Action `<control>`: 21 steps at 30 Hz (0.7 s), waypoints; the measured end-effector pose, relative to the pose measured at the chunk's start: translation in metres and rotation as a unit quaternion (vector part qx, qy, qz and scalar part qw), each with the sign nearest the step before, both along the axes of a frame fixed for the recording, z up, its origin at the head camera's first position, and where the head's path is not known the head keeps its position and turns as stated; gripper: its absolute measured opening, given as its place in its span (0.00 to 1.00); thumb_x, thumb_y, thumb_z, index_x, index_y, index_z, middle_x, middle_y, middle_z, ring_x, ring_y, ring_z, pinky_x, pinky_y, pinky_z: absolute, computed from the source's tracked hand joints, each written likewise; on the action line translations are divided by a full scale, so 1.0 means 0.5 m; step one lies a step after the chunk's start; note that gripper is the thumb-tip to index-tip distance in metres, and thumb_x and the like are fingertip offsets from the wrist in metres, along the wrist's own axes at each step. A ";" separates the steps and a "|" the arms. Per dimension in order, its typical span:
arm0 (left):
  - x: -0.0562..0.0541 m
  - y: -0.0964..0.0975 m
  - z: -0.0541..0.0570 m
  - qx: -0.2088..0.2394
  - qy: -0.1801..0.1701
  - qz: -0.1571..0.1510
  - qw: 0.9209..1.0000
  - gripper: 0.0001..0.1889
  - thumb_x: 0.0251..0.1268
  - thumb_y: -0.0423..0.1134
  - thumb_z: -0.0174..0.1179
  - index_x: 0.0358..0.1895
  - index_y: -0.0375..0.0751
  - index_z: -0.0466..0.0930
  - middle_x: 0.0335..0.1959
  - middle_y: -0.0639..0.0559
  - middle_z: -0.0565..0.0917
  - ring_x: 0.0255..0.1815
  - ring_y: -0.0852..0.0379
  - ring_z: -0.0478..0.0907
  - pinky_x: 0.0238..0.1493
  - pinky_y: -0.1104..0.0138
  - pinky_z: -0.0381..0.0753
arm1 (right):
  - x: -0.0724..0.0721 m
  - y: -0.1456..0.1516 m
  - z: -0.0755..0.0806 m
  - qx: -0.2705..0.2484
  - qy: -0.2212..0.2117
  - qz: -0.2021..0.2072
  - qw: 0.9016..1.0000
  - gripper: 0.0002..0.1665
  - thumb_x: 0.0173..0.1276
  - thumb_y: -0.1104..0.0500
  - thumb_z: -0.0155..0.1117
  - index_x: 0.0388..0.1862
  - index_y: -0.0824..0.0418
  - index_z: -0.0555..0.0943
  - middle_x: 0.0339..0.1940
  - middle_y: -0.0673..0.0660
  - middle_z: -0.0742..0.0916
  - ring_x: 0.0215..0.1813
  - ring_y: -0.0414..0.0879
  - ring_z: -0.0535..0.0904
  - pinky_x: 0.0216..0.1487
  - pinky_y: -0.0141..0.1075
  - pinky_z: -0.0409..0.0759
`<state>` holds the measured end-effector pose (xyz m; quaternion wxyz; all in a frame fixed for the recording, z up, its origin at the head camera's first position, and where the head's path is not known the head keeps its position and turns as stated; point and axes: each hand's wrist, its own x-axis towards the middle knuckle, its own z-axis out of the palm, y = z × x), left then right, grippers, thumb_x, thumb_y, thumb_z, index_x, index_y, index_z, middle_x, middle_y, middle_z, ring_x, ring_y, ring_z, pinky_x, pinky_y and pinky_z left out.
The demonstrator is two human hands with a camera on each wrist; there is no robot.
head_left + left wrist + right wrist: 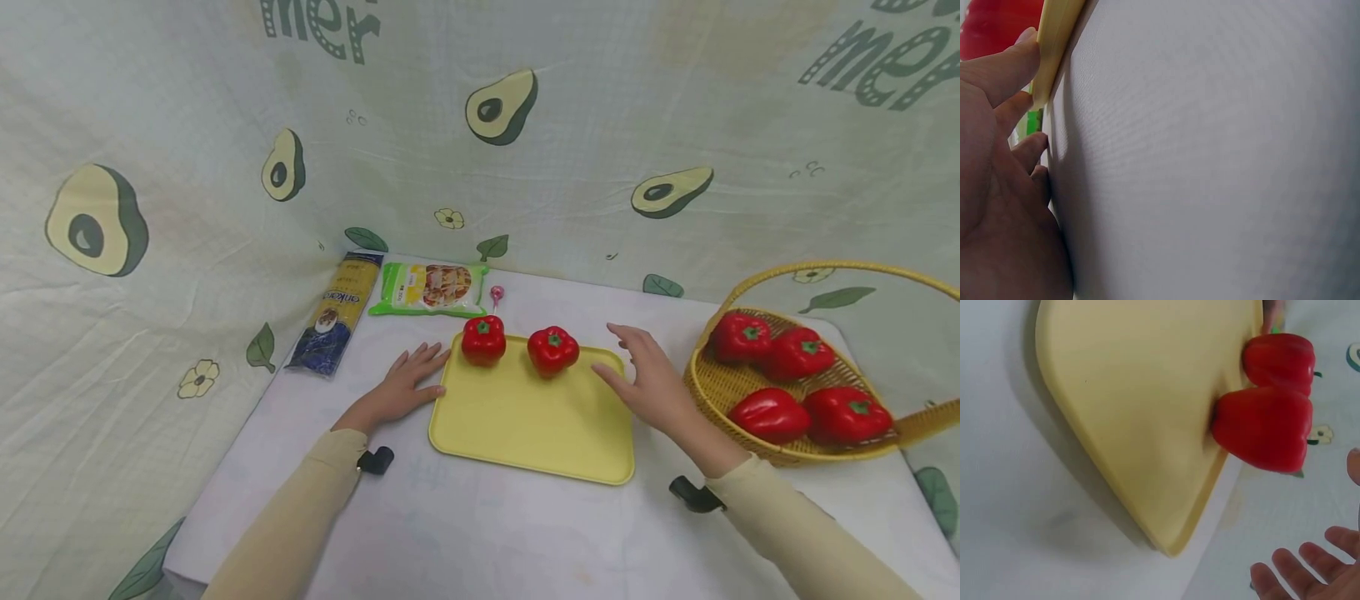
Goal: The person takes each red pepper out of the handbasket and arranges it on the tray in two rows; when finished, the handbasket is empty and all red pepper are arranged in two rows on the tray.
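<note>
A yellow tray point(532, 425) lies on the table with two red bell peppers standing along its far side, the left pepper point(483, 340) and the right pepper point(552, 351). At the tray's left edge my left hand point(401, 387) rests on the table, fingers spread, with fingertips right at the rim in the left wrist view. My right hand point(648, 379) is over the tray's right edge, thumb and fingers apart and nothing between them. Its fingers point(1297, 575) show extended in the right wrist view, beyond the right pepper point(1263, 428).
On the right stands a yellow wicker basket point(701, 392) with a tall handle, holding several red bell peppers. Behind the tray lie a green food packet point(435, 289) and a pink lollipop point(497, 292). A blue and yellow pasta packet point(337, 312) lies at the back left.
</note>
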<state>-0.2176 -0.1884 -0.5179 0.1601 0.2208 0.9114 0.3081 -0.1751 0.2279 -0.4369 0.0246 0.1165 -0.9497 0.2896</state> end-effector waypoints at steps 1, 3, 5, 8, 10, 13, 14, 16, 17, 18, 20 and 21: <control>0.000 0.000 0.000 0.000 -0.001 0.000 1.000 0.38 0.76 0.54 0.56 0.83 0.52 0.52 0.84 0.49 0.48 0.84 0.47 0.36 0.81 0.49 0.29 | 0.002 0.003 0.003 0.001 -0.002 -0.002 1.000 0.46 0.73 0.39 0.63 0.80 0.60 0.61 0.75 0.66 0.69 0.67 0.63 0.71 0.61 0.61 0.78; 0.000 0.000 0.001 0.003 0.001 -0.001 1.000 0.38 0.76 0.54 0.57 0.83 0.51 0.52 0.84 0.47 0.48 0.84 0.45 0.36 0.81 0.47 0.29 | 0.005 0.011 0.008 0.003 0.000 -0.005 1.000 0.45 0.73 0.40 0.64 0.79 0.60 0.62 0.74 0.67 0.69 0.67 0.64 0.71 0.60 0.62 0.79; 0.001 0.000 0.003 0.002 0.001 -0.001 1.000 0.38 0.76 0.54 0.57 0.83 0.51 0.52 0.84 0.48 0.48 0.84 0.46 0.36 0.81 0.48 0.29 | 0.009 0.019 0.013 0.006 0.005 -0.009 1.000 0.44 0.74 0.41 0.64 0.79 0.60 0.62 0.74 0.68 0.69 0.66 0.64 0.72 0.59 0.62 0.79; 0.001 -0.001 0.003 0.004 0.005 -0.004 1.000 0.38 0.76 0.54 0.57 0.83 0.50 0.52 0.84 0.46 0.48 0.84 0.44 0.36 0.81 0.46 0.29 | 0.015 0.031 0.022 0.017 0.014 -0.017 1.000 0.41 0.74 0.44 0.65 0.77 0.60 0.65 0.72 0.68 0.70 0.65 0.65 0.73 0.57 0.62 0.81; 0.001 -0.002 0.003 0.002 0.006 -0.004 1.000 0.38 0.76 0.54 0.57 0.83 0.51 0.52 0.84 0.47 0.48 0.84 0.45 0.36 0.81 0.47 0.29 | 0.019 0.040 0.032 0.025 0.015 -0.022 0.999 0.39 0.74 0.45 0.65 0.77 0.60 0.66 0.71 0.68 0.72 0.63 0.65 0.74 0.55 0.63 0.81; -0.001 -0.002 0.001 0.005 0.010 -0.007 1.000 0.38 0.76 0.53 0.57 0.82 0.49 0.53 0.84 0.46 0.48 0.84 0.44 0.37 0.81 0.46 0.30 | 0.024 0.056 0.045 0.039 0.011 -0.033 0.999 0.38 0.73 0.44 0.65 0.76 0.59 0.68 0.70 0.67 0.74 0.61 0.66 0.75 0.52 0.63 0.82; -0.001 -0.003 0.001 0.005 0.011 -0.007 1.000 0.38 0.76 0.53 0.57 0.82 0.49 0.53 0.84 0.45 0.48 0.84 0.43 0.37 0.80 0.45 0.29 | 0.025 0.062 0.049 0.041 0.005 -0.038 0.998 0.39 0.73 0.43 0.65 0.76 0.58 0.68 0.69 0.67 0.74 0.61 0.66 0.76 0.52 0.63 0.83; -0.001 -0.003 0.001 0.004 0.011 -0.007 1.000 0.38 0.76 0.53 0.57 0.83 0.49 0.53 0.84 0.46 0.48 0.84 0.44 0.37 0.81 0.46 0.29 | 0.029 0.075 0.055 0.047 -0.008 -0.046 0.998 0.40 0.73 0.39 0.63 0.76 0.57 0.69 0.69 0.66 0.75 0.61 0.66 0.76 0.51 0.63 0.83; -0.001 -0.003 0.001 0.005 0.011 -0.007 1.000 0.38 0.76 0.53 0.57 0.82 0.49 0.53 0.84 0.45 0.48 0.84 0.43 0.37 0.80 0.45 0.29 | 0.030 0.082 0.058 0.049 -0.015 -0.049 0.997 0.40 0.73 0.38 0.62 0.76 0.57 0.69 0.69 0.66 0.75 0.61 0.66 0.76 0.51 0.62 0.83; -0.001 -0.002 0.001 0.005 0.012 -0.008 1.000 0.38 0.76 0.53 0.57 0.82 0.49 0.53 0.84 0.45 0.48 0.84 0.43 0.37 0.80 0.45 0.29 | 0.032 0.089 0.061 0.050 -0.025 -0.053 0.997 0.41 0.73 0.36 0.61 0.76 0.56 0.69 0.68 0.66 0.75 0.61 0.66 0.76 0.50 0.62 0.84; -0.001 -0.002 0.001 0.003 0.013 -0.009 1.000 0.38 0.76 0.53 0.57 0.82 0.49 0.53 0.84 0.45 0.48 0.84 0.43 0.37 0.80 0.45 0.29 | 0.034 0.102 0.068 0.057 -0.033 -0.057 0.996 0.40 0.73 0.35 0.60 0.75 0.57 0.71 0.67 0.66 0.77 0.60 0.65 0.76 0.50 0.62 0.84; -0.001 -0.002 0.001 0.003 0.014 -0.009 1.000 0.38 0.76 0.54 0.57 0.82 0.49 0.53 0.84 0.46 0.48 0.84 0.43 0.37 0.80 0.45 0.29 | 0.034 0.109 0.072 0.061 -0.034 -0.058 0.996 0.40 0.73 0.35 0.60 0.74 0.58 0.71 0.65 0.67 0.78 0.60 0.65 0.76 0.50 0.62 0.83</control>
